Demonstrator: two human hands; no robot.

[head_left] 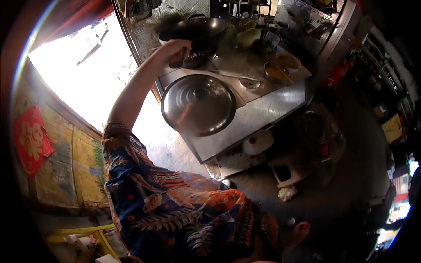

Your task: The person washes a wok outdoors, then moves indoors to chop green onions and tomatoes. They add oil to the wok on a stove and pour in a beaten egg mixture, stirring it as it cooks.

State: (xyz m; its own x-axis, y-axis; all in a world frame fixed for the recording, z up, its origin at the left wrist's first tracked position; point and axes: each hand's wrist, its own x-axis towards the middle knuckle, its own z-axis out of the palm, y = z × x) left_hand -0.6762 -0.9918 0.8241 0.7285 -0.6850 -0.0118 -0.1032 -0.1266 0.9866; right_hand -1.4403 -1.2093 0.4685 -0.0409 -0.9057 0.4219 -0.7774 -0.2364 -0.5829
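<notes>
My left arm stretches out from nine o'clock, bare below a patterned blue-and-orange sleeve, the elbow almost straight and the forearm slanting up toward half past eleven. There my left hand, bent over at the wrist with its back uppermost, sits at the near side of a large dark wok. My fingers curl downward by a dark handle-like piece; I cannot tell whether they are clamped on it. The wok stands just short of twelve o'clock, beyond the broad, shiny metal lid that lies knob-up on the counter near the center of the view. From the lid, a pale green vegetable rests toward one o'clock, and a bowl with chopsticks across it sits at two.
</notes>
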